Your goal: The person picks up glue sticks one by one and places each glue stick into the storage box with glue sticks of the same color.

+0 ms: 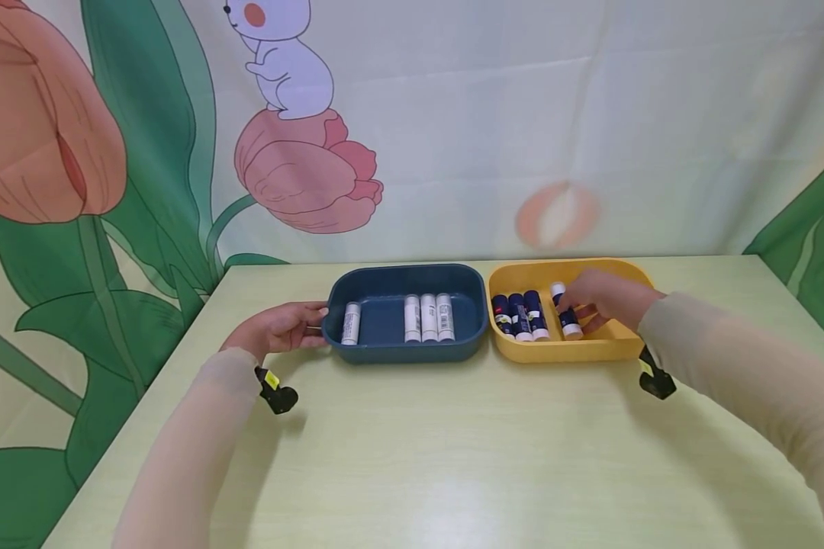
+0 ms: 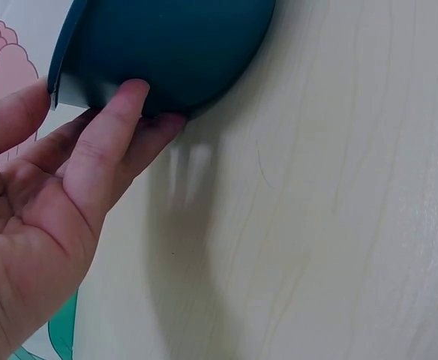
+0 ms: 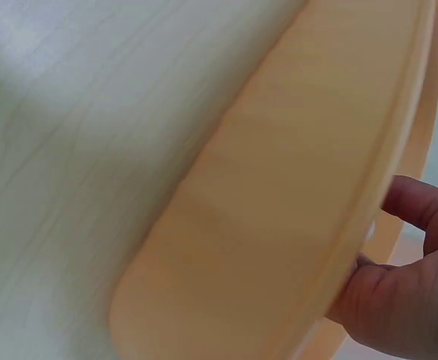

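Note:
In the head view my left hand (image 1: 290,328) grips the left end of a dark blue tray (image 1: 398,354). Seen from the left wrist, the thumb (image 2: 16,120) is at the rim and the fingers touch the outer wall. One white glue stick (image 1: 351,323) lies at the tray's left, and three more (image 1: 429,318) lie side by side right of its middle. My right hand (image 1: 600,297) reaches into a yellow tray (image 1: 570,351) and holds a dark blue glue stick (image 1: 568,316) with white ends. Three similar blue sticks (image 1: 519,316) lie at that tray's left. The right wrist view hides the held stick almost wholly behind the yellow wall.
Both trays stand beside each other near the back of a pale wooden table (image 1: 439,450). Behind it hangs a curtain (image 1: 467,152) printed with flowers and a white animal. Each wrist carries a small black camera (image 1: 278,396).

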`<control>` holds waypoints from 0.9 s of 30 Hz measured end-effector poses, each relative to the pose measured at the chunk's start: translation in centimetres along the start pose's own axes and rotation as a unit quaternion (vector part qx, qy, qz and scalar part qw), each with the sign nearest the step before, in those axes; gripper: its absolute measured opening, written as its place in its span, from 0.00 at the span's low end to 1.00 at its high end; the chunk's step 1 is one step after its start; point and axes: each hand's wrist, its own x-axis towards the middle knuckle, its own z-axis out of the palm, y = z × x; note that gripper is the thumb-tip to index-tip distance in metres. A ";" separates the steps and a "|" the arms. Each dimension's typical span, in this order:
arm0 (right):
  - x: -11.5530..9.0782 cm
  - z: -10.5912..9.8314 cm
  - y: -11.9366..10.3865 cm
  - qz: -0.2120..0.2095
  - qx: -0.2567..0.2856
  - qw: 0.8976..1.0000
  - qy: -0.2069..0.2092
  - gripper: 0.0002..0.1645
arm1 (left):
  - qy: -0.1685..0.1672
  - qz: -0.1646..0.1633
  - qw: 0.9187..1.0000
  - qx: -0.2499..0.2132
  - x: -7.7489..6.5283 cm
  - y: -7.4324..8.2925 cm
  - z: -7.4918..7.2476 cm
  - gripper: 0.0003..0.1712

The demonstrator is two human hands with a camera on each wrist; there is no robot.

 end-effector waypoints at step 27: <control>2.2 1.4 -0.5 0.001 -0.029 1.000 -0.011 0.29 | -0.012 0.000 1.000 0.005 0.2 -0.1 0.0 0.35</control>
